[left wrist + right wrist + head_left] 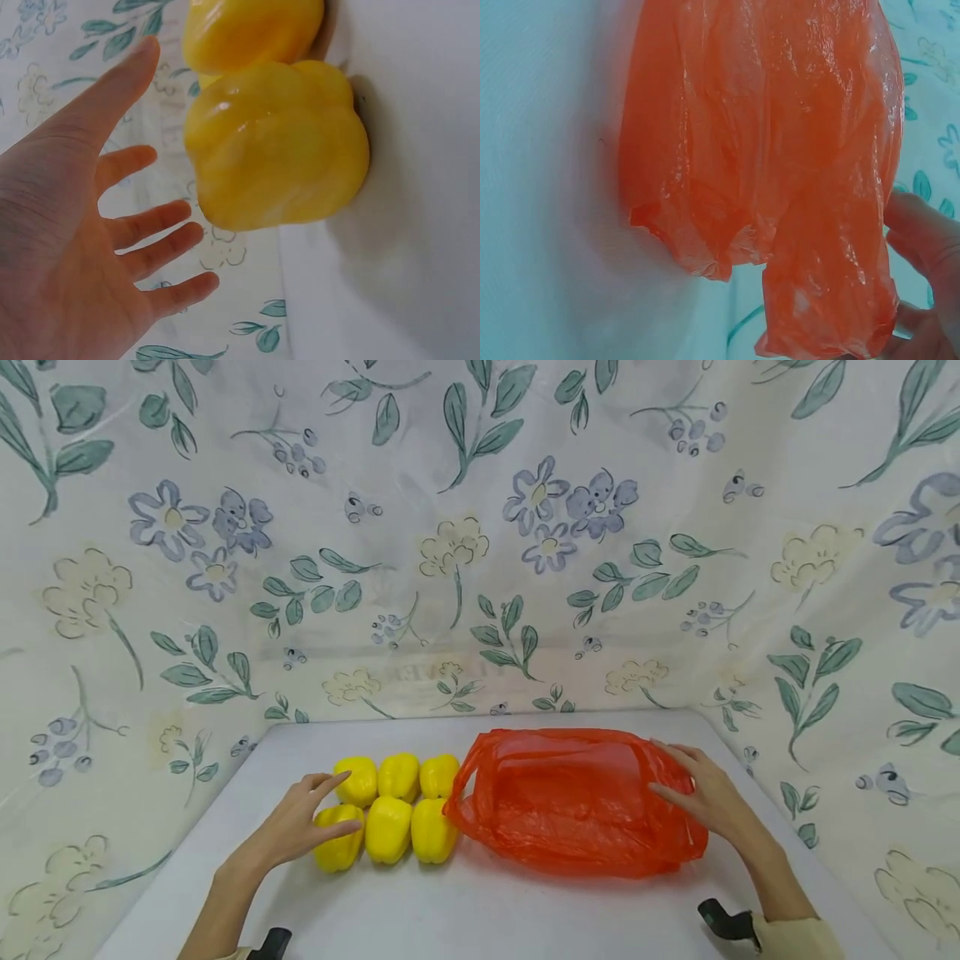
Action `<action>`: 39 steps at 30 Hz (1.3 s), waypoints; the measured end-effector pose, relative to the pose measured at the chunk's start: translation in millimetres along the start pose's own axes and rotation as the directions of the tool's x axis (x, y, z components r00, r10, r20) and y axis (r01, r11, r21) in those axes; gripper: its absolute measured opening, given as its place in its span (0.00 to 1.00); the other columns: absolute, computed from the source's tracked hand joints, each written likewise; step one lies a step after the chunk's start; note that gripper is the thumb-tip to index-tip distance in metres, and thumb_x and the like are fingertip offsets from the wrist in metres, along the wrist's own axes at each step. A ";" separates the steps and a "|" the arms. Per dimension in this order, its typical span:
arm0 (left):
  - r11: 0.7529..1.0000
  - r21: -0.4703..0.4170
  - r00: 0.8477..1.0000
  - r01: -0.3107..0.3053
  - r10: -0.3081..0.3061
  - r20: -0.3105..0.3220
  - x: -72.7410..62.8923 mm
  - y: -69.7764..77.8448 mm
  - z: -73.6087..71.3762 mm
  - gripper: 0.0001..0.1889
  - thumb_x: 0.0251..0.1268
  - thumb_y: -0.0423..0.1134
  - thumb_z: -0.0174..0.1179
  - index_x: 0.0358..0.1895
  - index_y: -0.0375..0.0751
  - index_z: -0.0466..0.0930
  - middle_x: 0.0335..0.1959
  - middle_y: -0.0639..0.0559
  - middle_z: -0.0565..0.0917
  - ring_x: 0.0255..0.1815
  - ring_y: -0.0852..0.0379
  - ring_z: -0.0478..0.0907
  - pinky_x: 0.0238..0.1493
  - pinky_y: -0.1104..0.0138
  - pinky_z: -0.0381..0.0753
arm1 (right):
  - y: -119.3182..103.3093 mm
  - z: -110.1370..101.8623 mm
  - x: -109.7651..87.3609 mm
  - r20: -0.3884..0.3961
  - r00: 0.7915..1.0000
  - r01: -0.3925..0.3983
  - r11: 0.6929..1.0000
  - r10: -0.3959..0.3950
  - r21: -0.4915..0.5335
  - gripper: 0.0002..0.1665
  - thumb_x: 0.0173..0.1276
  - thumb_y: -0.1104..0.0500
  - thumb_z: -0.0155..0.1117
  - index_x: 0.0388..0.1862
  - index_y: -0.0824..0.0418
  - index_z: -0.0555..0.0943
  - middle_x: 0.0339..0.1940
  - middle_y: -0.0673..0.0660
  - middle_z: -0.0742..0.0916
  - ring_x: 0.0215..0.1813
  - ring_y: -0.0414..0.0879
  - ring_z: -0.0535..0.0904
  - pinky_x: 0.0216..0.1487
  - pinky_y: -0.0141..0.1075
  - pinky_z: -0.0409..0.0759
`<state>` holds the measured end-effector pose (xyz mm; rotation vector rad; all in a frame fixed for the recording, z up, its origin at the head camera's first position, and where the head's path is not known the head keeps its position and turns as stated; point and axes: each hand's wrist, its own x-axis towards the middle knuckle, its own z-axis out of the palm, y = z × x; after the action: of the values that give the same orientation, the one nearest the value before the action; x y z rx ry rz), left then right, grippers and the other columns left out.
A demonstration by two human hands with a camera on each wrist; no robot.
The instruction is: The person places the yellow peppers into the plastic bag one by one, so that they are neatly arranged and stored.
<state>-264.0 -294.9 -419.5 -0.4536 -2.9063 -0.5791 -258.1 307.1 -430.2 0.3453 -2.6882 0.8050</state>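
Several yellow bell peppers [388, 830] stand in two rows on the white table, left of a red plastic bag [564, 802]. My left hand [296, 820] is at the left end of the rows, fingers and thumb spread apart. In the left wrist view its palm faces the nearest bell pepper [277, 146], with a gap between them. The bag lies on its side, puffed out, a loop handle toward the peppers. My right hand [708, 793] rests at the bag's right end, thumb and forefinger extended over the film. In the right wrist view, the bag partly hides its fingers [919, 221].
The white table [525, 918] ends at a floral curtain [480, 568] along the back and sides. A black wrist mount [726, 920] is on the right wrist, and another black piece [272, 943] shows at the left wrist.
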 end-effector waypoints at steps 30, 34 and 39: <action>0.975 -0.196 0.964 0.101 -0.048 0.261 -12.9 -25.6 1.9 0.53 0.43 0.54 0.77 0.75 0.45 0.60 0.66 0.33 0.70 0.61 0.38 0.71 0.53 0.43 0.80 | 6.5 4.4 -2.3 0.106 0.994 -0.043 0.995 0.034 0.087 0.45 0.62 0.49 0.72 0.73 0.60 0.65 0.64 0.73 0.76 0.60 0.71 0.74 0.46 0.56 0.85; 0.971 -0.205 0.957 0.122 -0.059 0.285 -15.2 -26.7 3.5 0.53 0.43 0.54 0.77 0.75 0.45 0.60 0.68 0.33 0.69 0.60 0.39 0.72 0.54 0.42 0.79 | 5.9 4.1 -1.9 0.111 0.993 -0.048 0.993 0.036 0.110 0.45 0.62 0.52 0.71 0.74 0.61 0.63 0.67 0.74 0.74 0.63 0.74 0.71 0.47 0.56 0.85; 0.970 -0.212 0.956 0.117 -0.052 0.290 -16.6 -27.8 3.9 0.54 0.43 0.54 0.77 0.74 0.42 0.60 0.67 0.34 0.70 0.59 0.41 0.73 0.54 0.43 0.79 | 6.7 6.0 0.9 0.109 0.993 -0.051 0.988 0.036 0.145 0.46 0.63 0.54 0.71 0.76 0.61 0.61 0.68 0.74 0.73 0.63 0.73 0.71 0.45 0.54 0.86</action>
<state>-257.5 -322.3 -436.1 -0.4756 -3.1563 -0.9393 -262.3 309.0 -437.9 0.3749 -2.7495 1.0303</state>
